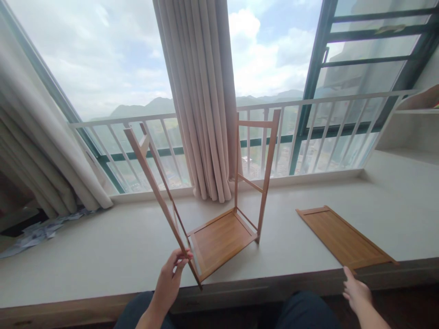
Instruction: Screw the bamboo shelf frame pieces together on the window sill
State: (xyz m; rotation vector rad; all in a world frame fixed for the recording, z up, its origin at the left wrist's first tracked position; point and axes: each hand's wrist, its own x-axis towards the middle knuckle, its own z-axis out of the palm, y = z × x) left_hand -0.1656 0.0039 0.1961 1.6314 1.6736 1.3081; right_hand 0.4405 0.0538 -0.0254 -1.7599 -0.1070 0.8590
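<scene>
Our left hand (171, 274) pinches the lower end of the leaning side frame of a half-built bamboo rack with a slatted bottom shelf (219, 240), which stands on the pale window-ledge table (103, 246) just ahead of that hand. Our right hand (356, 292) is open with loose fingers, holding nothing, its fingertips at the near corner of a flat brown bamboo shelf panel (343, 237) lying well to the right of the rack. We judge the frame is being steadied while the next shelf is fetched. Next, the right hand would need a firm grasp on the panel's edge, while the left keeps the tilted frame from swinging.
</scene>
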